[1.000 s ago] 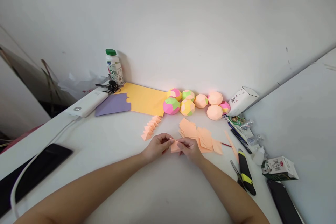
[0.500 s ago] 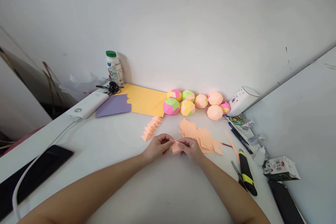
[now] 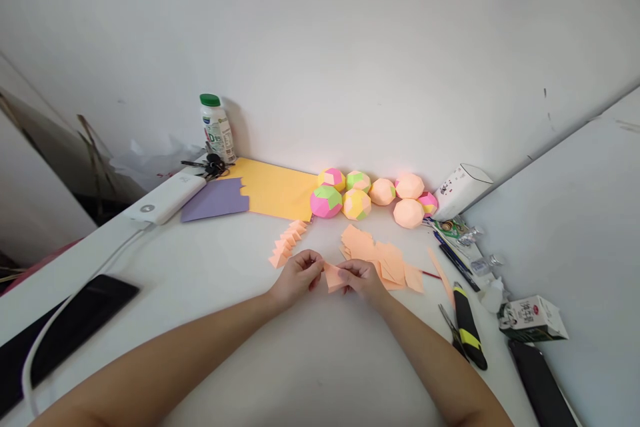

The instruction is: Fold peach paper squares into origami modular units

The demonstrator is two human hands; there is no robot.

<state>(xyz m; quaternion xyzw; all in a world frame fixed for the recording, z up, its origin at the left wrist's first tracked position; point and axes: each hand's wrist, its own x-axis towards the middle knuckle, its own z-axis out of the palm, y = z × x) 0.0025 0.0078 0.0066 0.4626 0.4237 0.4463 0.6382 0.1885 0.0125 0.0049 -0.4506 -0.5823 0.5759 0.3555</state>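
A small peach paper piece (image 3: 333, 278), partly folded, is held above the white table between both hands. My left hand (image 3: 299, 277) pinches its upper left corner with thumb and fingertips. My right hand (image 3: 366, 281) grips its right side, thumb on top and fingers behind. Just beyond the left hand lies a row of folded peach paper units (image 3: 289, 242). Behind the right hand is a loose pile of flat peach paper pieces (image 3: 361, 245). Several colourful faceted paper balls (image 3: 327, 202) sit against the wall.
Yellow (image 3: 283, 190) and purple (image 3: 215, 200) paper lie back left, near a green-capped bottle (image 3: 218, 130), keys (image 3: 215, 165) and a white power bank (image 3: 167, 199). At right are scissors (image 3: 453, 330), a utility knife (image 3: 469, 327), pens (image 3: 457, 260), a carton (image 3: 533, 319) and a phone (image 3: 540, 380).
My left thumb and fingers have shifted slightly left and up along the paper, exposing more of its left corner. The right hand keeps its grip. The view has shifted slightly.
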